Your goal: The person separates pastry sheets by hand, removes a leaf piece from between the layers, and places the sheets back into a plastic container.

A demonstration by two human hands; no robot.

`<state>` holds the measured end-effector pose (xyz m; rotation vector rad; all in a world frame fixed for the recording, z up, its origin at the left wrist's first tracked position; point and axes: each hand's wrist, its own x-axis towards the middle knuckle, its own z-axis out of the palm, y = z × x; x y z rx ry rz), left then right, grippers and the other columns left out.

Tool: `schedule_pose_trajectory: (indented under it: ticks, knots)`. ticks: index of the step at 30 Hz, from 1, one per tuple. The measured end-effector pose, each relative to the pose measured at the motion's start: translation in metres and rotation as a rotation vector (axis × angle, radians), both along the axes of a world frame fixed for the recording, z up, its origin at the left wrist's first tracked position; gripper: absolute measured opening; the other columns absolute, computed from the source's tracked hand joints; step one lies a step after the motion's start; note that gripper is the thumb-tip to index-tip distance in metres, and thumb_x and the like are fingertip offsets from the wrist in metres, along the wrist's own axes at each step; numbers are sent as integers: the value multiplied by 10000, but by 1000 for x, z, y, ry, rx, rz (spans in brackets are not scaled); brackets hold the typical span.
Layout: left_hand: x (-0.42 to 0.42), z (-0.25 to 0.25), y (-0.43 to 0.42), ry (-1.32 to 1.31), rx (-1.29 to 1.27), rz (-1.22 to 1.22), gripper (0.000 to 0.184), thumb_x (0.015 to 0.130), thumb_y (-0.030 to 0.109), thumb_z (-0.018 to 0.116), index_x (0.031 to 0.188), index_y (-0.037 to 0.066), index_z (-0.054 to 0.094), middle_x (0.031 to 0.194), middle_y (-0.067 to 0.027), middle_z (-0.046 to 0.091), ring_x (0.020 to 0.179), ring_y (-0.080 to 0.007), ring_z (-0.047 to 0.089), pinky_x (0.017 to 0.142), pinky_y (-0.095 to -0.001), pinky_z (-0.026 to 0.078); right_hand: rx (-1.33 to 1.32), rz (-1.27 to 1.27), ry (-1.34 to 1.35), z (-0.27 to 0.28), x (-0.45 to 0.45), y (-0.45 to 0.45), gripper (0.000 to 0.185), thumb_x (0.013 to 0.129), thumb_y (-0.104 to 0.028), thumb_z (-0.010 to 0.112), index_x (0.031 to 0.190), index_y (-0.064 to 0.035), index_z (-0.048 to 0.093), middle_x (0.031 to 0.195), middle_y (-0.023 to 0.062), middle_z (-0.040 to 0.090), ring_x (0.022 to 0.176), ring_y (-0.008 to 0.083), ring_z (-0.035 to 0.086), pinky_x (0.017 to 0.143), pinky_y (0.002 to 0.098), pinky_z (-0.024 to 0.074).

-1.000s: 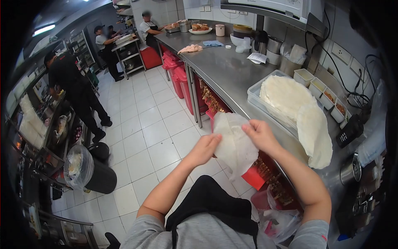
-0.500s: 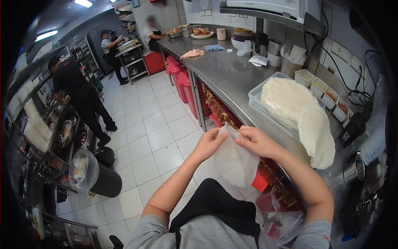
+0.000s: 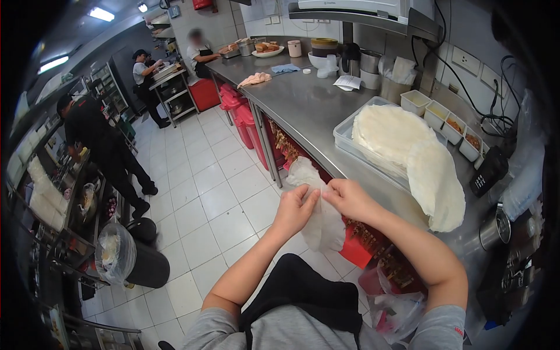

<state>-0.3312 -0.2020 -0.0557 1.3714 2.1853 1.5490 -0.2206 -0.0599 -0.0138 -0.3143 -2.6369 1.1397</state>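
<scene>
Between both hands, over the gap beside the counter, I hold a thin, whitish, translucent wrapper sheet [image 3: 329,231]. My left hand [image 3: 294,211] pinches it with thumb and fingers. Close beside it, my right hand [image 3: 352,199] also pinches the sheet, thumb against bent fingers. Part of the sheet stands up beyond my hands and the rest hangs below, with creases near the grip. To the right, a stack of round wrappers [image 3: 389,131] fills a clear plastic container [image 3: 345,133]. More wrappers [image 3: 436,186] drape over its near side onto the counter.
The steel counter [image 3: 291,108] runs along my right, with small condiment tubs [image 3: 436,114] by the wall. Red bins [image 3: 255,128] stand beneath it. A lined trash bin [image 3: 146,265] is on the floor at left. Near the left shelving a person in black [image 3: 99,134] stands; others work farther back.
The sheet hung mostly below my hands before; now a broad part of it sticks up beyond them. Both hands have shifted slightly left and still pinch it. The view has shifted a little.
</scene>
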Motion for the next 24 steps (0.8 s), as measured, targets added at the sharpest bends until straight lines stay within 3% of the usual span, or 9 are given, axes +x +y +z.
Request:
schedule_pose_trajectory:
  ticks: [2, 5, 8, 9, 12, 16, 18, 19, 24]
  knots:
    - [-4, 6, -4, 78, -11, 46, 246, 896, 198, 616, 757, -3, 590, 587, 0, 554, 540, -59, 433, 483, -267, 380, 225, 6, 82, -2, 0, 9, 273, 847, -256, 616, 823, 16, 606, 647, 152, 599, 609, 241, 606, 594, 365, 454]
    - [-20, -2, -10, 18, 139, 78, 293, 901, 228, 613, 733, -9, 575, 566, 13, 512, 532, -59, 402, 470, -271, 356, 159, -18, 93, 5, 1, 21, 236, 845, -214, 599, 776, 11, 609, 633, 162, 576, 593, 257, 577, 600, 382, 446]
    - [-38, -2, -26, -34, 83, 158, 261, 877, 191, 618, 740, -25, 565, 531, -94, 489, 500, -107, 407, 476, -306, 368, 49, -25, -67, 20, 2, 26, 232, 846, -212, 597, 795, 13, 612, 634, 164, 575, 586, 242, 551, 598, 378, 438]
    - [-43, -7, -29, -50, 109, 170, 280, 883, 201, 615, 714, -18, 568, 534, -43, 486, 521, -78, 399, 473, -286, 358, 30, -27, -60, 21, 2, 26, 234, 845, -204, 595, 771, 18, 598, 615, 135, 569, 578, 233, 535, 589, 374, 430]
    - [-48, -17, -39, -132, 51, 159, 254, 890, 206, 611, 760, -9, 579, 527, -16, 498, 513, -70, 398, 480, -268, 356, -24, 6, -89, 16, -1, 28, 239, 849, -197, 597, 754, 21, 573, 587, 98, 545, 562, 234, 521, 581, 371, 427]
    - [-40, -16, -32, -303, 125, -79, 222, 878, 182, 636, 992, 7, 558, 702, -3, 571, 617, -64, 478, 573, -239, 409, -61, 185, -31, 13, -1, 21, 217, 872, -175, 577, 804, 30, 554, 733, 91, 551, 690, 219, 542, 646, 349, 427]
    - [-28, -7, -20, -276, 225, -170, 308, 874, 126, 647, 1124, 8, 511, 871, -9, 606, 748, -61, 559, 679, -219, 463, 39, 296, 37, 8, -3, 18, 200, 885, -163, 562, 851, 34, 558, 842, 100, 556, 779, 213, 551, 700, 337, 431]
    - [-27, -5, -15, -180, 192, -170, 396, 852, 109, 675, 1178, 14, 472, 871, -5, 596, 754, -64, 560, 672, -218, 458, 21, 333, 33, 9, -2, 16, 199, 888, -161, 556, 870, 37, 560, 880, 104, 550, 811, 212, 549, 722, 332, 430]
    - [-23, -3, 2, -257, 108, -197, 395, 826, 136, 713, 1136, 6, 506, 827, -3, 596, 741, -59, 558, 650, -213, 451, -68, 387, 7, 11, 2, 20, 207, 904, -158, 533, 938, 43, 571, 946, 99, 546, 872, 209, 556, 785, 325, 435]
